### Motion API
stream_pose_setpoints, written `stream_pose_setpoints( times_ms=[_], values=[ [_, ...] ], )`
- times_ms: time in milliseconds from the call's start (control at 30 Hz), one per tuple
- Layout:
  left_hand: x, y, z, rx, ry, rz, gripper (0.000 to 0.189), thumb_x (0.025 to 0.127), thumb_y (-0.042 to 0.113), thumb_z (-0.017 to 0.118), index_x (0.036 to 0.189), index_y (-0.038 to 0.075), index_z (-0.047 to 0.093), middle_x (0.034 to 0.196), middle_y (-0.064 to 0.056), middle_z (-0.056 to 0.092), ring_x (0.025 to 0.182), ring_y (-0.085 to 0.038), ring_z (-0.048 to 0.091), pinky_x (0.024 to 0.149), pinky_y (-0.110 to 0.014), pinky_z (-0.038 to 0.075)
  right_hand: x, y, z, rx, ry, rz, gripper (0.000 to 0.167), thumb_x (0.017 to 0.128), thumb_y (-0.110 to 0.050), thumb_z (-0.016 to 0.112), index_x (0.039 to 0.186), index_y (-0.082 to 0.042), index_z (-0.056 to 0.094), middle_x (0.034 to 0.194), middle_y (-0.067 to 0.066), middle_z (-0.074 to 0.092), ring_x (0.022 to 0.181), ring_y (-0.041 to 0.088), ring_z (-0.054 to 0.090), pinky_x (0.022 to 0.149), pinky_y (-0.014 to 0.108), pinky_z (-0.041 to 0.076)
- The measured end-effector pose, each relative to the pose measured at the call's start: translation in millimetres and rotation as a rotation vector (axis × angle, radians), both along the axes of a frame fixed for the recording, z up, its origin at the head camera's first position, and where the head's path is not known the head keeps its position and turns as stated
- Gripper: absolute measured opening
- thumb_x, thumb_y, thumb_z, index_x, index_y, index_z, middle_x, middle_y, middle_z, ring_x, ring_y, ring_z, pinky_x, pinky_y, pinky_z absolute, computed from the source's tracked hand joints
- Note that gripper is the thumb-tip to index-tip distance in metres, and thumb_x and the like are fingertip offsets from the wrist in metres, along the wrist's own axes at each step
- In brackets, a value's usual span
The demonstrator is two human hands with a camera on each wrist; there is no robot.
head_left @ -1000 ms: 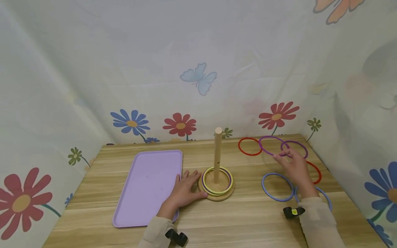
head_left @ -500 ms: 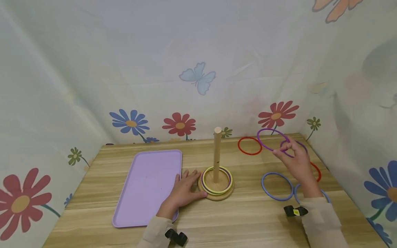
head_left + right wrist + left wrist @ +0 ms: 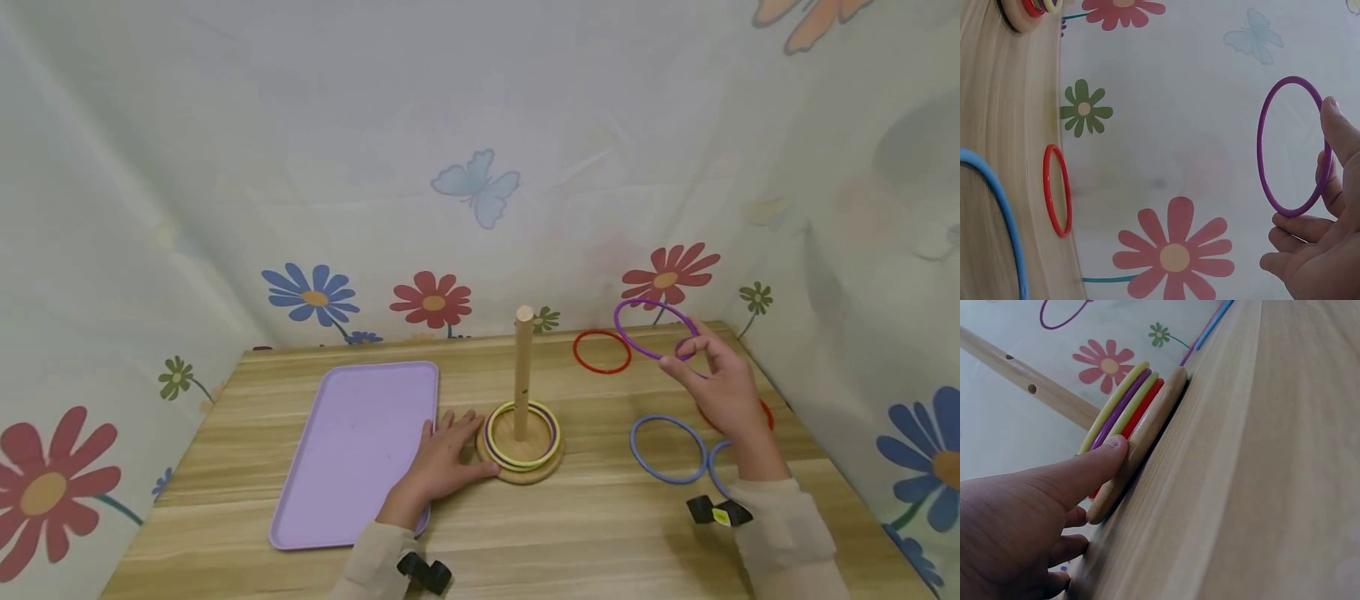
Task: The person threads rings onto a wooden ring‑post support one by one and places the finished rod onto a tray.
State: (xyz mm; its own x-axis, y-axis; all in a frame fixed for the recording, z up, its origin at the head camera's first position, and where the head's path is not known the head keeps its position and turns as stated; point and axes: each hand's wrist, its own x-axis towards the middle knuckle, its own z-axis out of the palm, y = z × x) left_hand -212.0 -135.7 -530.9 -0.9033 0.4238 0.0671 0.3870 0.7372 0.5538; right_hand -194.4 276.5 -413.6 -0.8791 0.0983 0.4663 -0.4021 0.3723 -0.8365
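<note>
My right hand (image 3: 718, 387) pinches a purple ring (image 3: 617, 321) between thumb and fingers, lifted off the table at the back right. In the right wrist view the purple ring (image 3: 1259, 144) hangs upright against the backdrop. My left hand (image 3: 438, 467) rests beside a wooden peg stand, its fingers spread. In the left wrist view, the left thumb (image 3: 1107, 453) touches the edge of the round wooden base (image 3: 1147, 440), by the stacked rings. The upright peg (image 3: 522, 375) has several rings round its foot: yellow (image 3: 1113, 412), purple, light green and red (image 3: 1142, 407).
A lilac tray (image 3: 356, 454) lies at the left. On the right lie a red ring (image 3: 603, 370), a blue ring (image 3: 667, 480) and another blue ring (image 3: 712, 475). Another red ring (image 3: 768, 414) and a purple ring are partly hidden behind the right hand. A flowered cloth surrounds the table.
The right hand has raised the purple ring off the table, up and slightly to the left. The left hand and the peg stand have stayed in place.
</note>
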Motion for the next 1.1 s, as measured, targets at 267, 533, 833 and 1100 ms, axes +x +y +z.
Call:
stream_pose_setpoints(
  times_ms=[267, 533, 833, 1100],
  values=[
    [0.4, -1.1, 0.0, -0.002, -0.002, -0.002, 0.092, 0.088, 0.061, 0.079, 0.158, 0.01, 0.049, 0.164, -0.017, 0.042, 0.156, -0.051, 0.023, 0.123, -0.073, 0.004, 0.1, -3, 9.3, 0.018, 0.024, 0.015, 0.025, 0.096, -0.003, 0.078, 0.1, 0.008, 0.056, 0.165, 0.027, 0.036, 0.155, 0.048, 0.026, 0.127, 0.054, 0.017],
    [1.0, -0.6, 0.9, -0.001, 0.0, 0.001, 0.091, 0.088, 0.06, 0.079, 0.158, 0.01, 0.05, 0.164, -0.017, 0.043, 0.156, -0.051, 0.023, 0.122, -0.073, 0.005, 1.5, -11, 26.5, 0.008, 0.051, 0.065, 0.022, 0.095, 0.0, 0.077, 0.099, 0.008, 0.057, 0.166, 0.023, 0.036, 0.157, 0.043, 0.026, 0.128, 0.041, 0.023],
    [1.9, 0.6, 1.5, 0.001, 0.001, 0.009, 0.091, 0.087, 0.06, 0.08, 0.157, 0.009, 0.051, 0.164, -0.017, 0.043, 0.156, -0.05, 0.023, 0.123, -0.072, 0.005, -0.5, -17, 42.1, 0.025, 0.079, 0.084, 0.023, 0.094, 0.002, 0.077, 0.096, 0.008, 0.055, 0.166, 0.022, 0.038, 0.153, 0.044, 0.035, 0.102, 0.01, 0.042],
    [1.0, 0.2, 0.4, 0.002, 0.001, 0.002, 0.092, 0.088, 0.06, 0.08, 0.157, 0.007, 0.051, 0.164, -0.018, 0.043, 0.155, -0.051, 0.023, 0.123, -0.073, 0.005, 2.4, -25, 56.4, 0.021, 0.081, 0.106, 0.021, 0.096, 0.001, 0.076, 0.095, 0.004, 0.055, 0.165, 0.017, 0.041, 0.15, 0.032, 0.045, 0.067, 0.012, 0.046]
  ],
)
